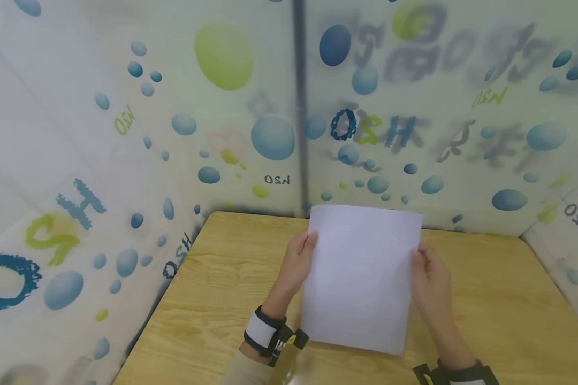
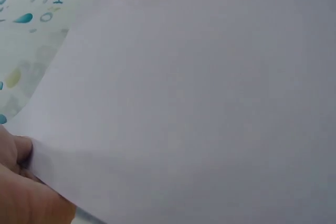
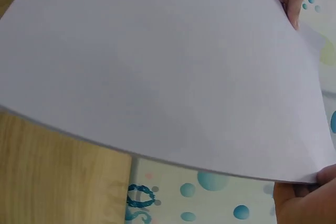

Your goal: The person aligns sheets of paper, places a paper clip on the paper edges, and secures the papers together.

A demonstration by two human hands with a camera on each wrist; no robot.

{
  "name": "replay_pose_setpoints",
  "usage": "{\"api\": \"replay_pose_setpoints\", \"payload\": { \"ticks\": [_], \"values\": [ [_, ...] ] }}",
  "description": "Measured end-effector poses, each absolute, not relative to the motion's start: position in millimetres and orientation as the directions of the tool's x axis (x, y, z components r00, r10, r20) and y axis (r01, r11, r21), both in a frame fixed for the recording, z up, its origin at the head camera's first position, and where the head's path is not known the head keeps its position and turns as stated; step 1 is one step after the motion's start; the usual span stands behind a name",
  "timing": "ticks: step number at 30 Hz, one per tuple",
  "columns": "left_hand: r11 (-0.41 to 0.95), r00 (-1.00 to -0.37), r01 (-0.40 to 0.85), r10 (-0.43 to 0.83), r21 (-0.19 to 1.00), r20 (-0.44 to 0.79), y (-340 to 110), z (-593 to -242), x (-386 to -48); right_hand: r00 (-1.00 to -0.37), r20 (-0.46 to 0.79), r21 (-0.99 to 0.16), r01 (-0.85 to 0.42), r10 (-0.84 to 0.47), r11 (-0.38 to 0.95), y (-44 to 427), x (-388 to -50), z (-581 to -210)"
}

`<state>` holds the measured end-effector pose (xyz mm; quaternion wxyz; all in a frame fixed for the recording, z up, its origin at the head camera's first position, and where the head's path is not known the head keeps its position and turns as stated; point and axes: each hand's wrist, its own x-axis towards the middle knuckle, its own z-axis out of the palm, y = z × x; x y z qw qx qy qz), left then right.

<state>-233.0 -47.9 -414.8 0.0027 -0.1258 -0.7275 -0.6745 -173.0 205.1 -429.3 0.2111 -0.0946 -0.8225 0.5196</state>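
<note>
A white sheet of paper (image 1: 361, 278), blank on the side that shows, is held up above the table between both hands. My left hand (image 1: 296, 262) pinches its left edge near the top, thumb in front. On the opposite edge, slightly lower, my right hand (image 1: 431, 278) pinches the paper with the fingers behind it. The paper (image 2: 184, 98) fills most of the left wrist view, with the left hand (image 2: 26, 187) at the lower left corner. In the right wrist view the paper (image 3: 168, 77) bows a little, and the right hand (image 3: 310, 198) grips its corner region.
A wooden table (image 1: 231, 267) lies beneath the paper. Light curtains (image 1: 241, 133) printed with blue and green dots and letters stand around its back and sides. A strapped wrist camera (image 1: 274, 334) sits on the left wrist, another (image 1: 455, 374) on the right.
</note>
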Motion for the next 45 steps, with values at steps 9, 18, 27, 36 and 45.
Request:
{"api": "replay_pose_setpoints", "payload": {
  "ticks": [9,18,27,36,45],
  "values": [
    [0.087,-0.985,0.111,0.139,0.99,0.099,-47.9,-456.2,-240.4,-0.952,0.043,-0.935,0.068,0.302,0.348,208.0,-174.4,-447.1],
    [0.104,-0.993,0.002,0.114,0.995,-0.01,-44.5,-494.3,-244.1,-0.959,-0.1,-0.935,0.181,0.266,0.303,210.8,-185.7,-468.1],
    [0.176,-0.978,-0.139,0.131,0.975,-0.163,-43.9,-522.6,-240.6,-0.935,-0.318,-0.919,0.345,0.16,0.191,215.7,-191.8,-495.0],
    [0.151,-0.964,-0.213,0.126,0.965,-0.233,-45.7,-542.0,-244.2,-0.911,-0.371,-0.903,0.399,0.18,0.16,215.3,-199.2,-515.1],
    [0.086,-0.948,-0.262,0.161,0.961,-0.273,-49.6,-552.6,-250.7,-0.91,-0.383,-0.899,0.406,0.158,0.163,213.7,-195.8,-529.3]
  ]
}}
